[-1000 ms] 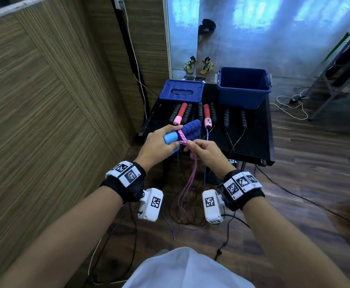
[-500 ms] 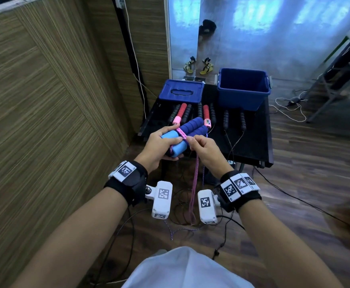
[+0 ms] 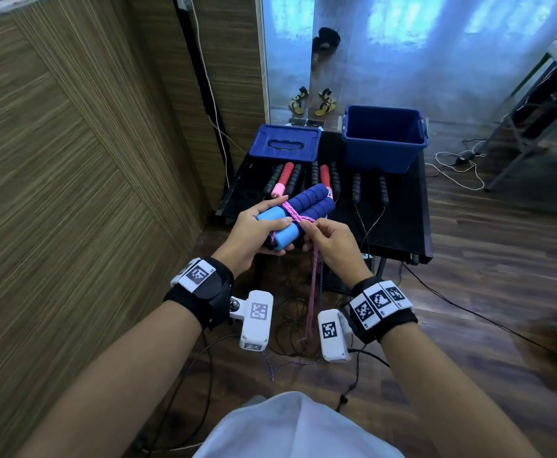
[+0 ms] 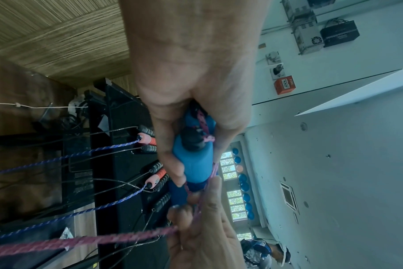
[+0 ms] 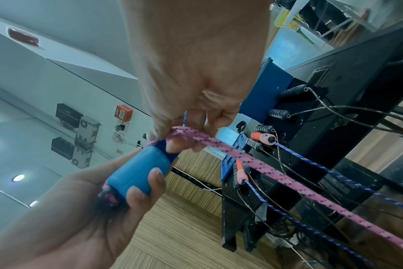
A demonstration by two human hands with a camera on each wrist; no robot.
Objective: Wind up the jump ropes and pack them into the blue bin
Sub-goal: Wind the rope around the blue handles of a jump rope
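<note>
My left hand (image 3: 257, 231) grips a pair of blue foam jump-rope handles (image 3: 306, 206) side by side, thumb on top, in front of the black table (image 3: 399, 226). A pink braided rope (image 3: 311, 285) crosses the handles in a few turns and hangs down toward the floor. My right hand (image 3: 328, 238) pinches that rope just right of the handles. The left wrist view shows the handles (image 4: 194, 162) in my left hand (image 4: 196, 102) and the rope (image 4: 104, 240). The right wrist view shows my right hand (image 5: 191, 123) pinching the rope (image 5: 253, 160). The blue bin (image 3: 382, 140) stands open at the table's back right.
The bin's blue lid (image 3: 285, 143) lies at the table's back left. Several more rope handles, black and red (image 3: 316, 178), lie in a row in front of it, their cords dangling over the front edge. A wood wall (image 3: 72, 160) runs along the left. Cables lie on the floor (image 3: 501, 259).
My left hand has turned the handles and drawn them slightly nearer. The right hand has laid another turn of pink rope across them and shifted right.
</note>
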